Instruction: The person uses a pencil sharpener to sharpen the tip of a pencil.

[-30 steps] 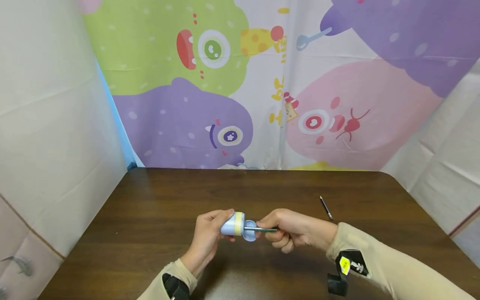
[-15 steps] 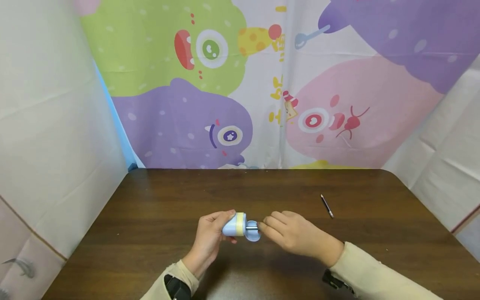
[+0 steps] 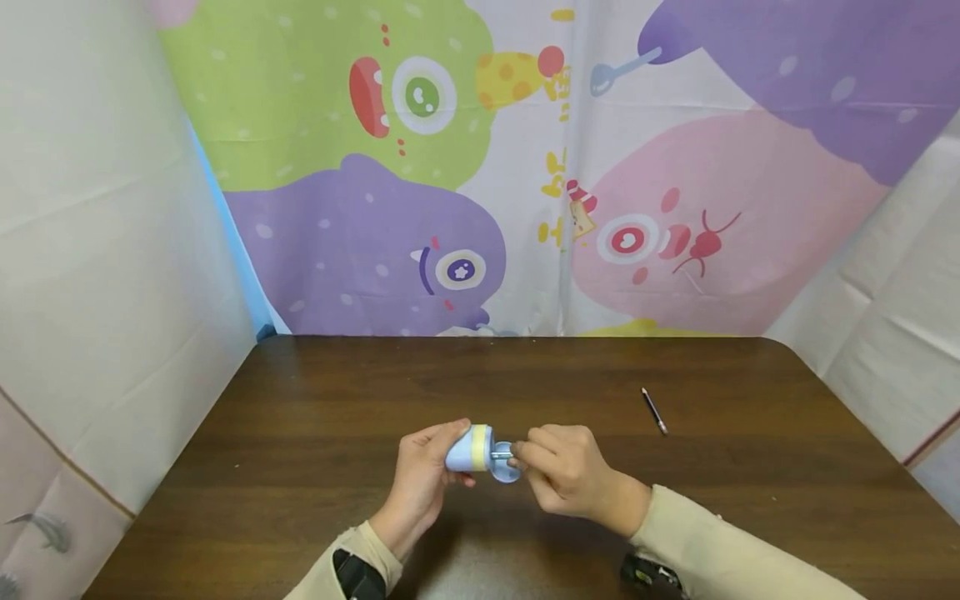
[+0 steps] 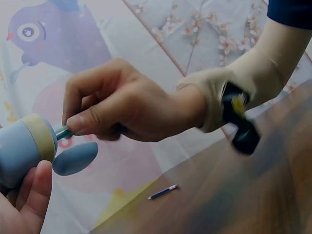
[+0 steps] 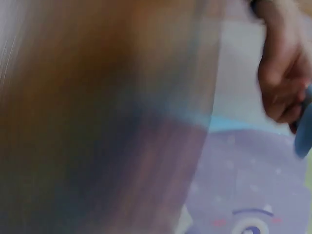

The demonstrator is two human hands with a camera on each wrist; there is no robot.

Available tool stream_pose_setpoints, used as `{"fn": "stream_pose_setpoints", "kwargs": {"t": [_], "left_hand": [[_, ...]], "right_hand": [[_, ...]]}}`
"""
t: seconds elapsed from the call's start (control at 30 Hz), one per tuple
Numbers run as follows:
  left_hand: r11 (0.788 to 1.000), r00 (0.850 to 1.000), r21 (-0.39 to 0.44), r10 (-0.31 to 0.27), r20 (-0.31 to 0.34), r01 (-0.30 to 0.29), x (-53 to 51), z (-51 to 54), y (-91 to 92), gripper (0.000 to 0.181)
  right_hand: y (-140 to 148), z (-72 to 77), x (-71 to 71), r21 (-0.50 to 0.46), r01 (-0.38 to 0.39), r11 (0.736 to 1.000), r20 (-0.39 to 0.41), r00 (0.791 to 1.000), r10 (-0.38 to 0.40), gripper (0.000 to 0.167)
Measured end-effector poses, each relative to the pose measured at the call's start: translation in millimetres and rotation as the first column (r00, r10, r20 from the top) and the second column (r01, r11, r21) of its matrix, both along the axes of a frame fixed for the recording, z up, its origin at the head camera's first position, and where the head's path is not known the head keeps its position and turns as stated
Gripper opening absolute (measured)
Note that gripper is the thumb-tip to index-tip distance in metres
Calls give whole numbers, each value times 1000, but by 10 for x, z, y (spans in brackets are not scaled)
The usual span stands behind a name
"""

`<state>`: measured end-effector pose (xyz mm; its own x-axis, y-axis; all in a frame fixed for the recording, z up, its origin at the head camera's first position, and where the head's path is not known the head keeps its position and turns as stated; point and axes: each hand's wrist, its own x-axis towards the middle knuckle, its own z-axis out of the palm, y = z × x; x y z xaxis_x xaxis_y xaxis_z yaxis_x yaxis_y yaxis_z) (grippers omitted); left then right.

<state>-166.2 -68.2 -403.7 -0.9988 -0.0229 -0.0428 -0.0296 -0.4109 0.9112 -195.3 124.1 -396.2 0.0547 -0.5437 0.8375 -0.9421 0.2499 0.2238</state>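
Note:
My left hand (image 3: pixel 422 477) grips a light blue pencil sharpener (image 3: pixel 461 450) with a yellow band. It lies sideways, its end towards the right hand, and a round blue flap (image 3: pixel 506 473) hangs open there. A short length of green pencil (image 4: pixel 62 132) sticks out of that end; its tip is hidden inside. My right hand (image 3: pixel 573 471) pinches the pencil between thumb and fingers close to the sharpener, as the left wrist view also shows. In the right wrist view the left hand (image 5: pixel 285 73) and part of the blue flap (image 5: pixel 304 129) appear at the right edge, blurred.
Farther back on the right of the brown wooden table (image 3: pixel 337 400) lies a second, dark pencil (image 3: pixel 654 412) with a pale end. A curtain with cartoon figures (image 3: pixel 465 250) hangs behind the table. White cloth (image 3: pixel 97 208) hangs along the sides.
My right hand has turned over about the pencil, palm side to knuckles up, then rolled partly back, and its grip is closer to the sharpener. The left hand has stayed nearly still.

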Motion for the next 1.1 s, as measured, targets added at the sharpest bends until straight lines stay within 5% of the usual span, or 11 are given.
{"fn": "stream_pose_setpoints", "kwargs": {"t": [0.07,0.13,0.23,0.33,0.43,0.6,0.73,0.83,0.9,0.97,1.1], "left_hand": [[1000,1000,-5,15,-9,-15,-1,2,-12,12],[999,999,-16,27,-17,-27,-2,-1,-22,12],[999,999,-34,35,-19,-35,-14,-17,-29,11],[998,999,-47,33,-24,-35,-36,-31,-26,11],[997,998,-65,37,-53,-40,-50,-35,-27,10],[993,994,-108,39,-105,-51,-46,-26,-33,13],[993,996,-115,24,-92,-34,-53,-28,-33,13],[993,997,-111,21,-78,-30,-61,-26,-35,11],[993,997,-115,12,-72,-21,-58,-22,-36,13],[993,998,-120,-3,-70,-6,-52,-15,-36,14],[995,997,-101,-19,-72,11,-46,16,-42,14]], "right_hand": [[-36,2,74,-37,0,999,283,959,10,17],[-60,31,145,-60,27,998,577,816,13,17],[-75,122,202,-40,97,994,876,482,-12,16],[-79,234,185,-5,132,991,989,147,-14,15],[-66,328,134,24,128,991,993,-119,-9,20],[-19,417,38,81,42,996,920,-386,-59,29],[11,451,-25,105,-53,993,866,-487,-117,29],[33,470,-33,132,-128,983,888,-426,-175,32],[53,482,-5,193,-163,967,934,-271,-232,35],[83,485,36,282,-166,945,958,-3,-287,35],[171,433,98,410,-35,911,679,679,-279,29]]}}
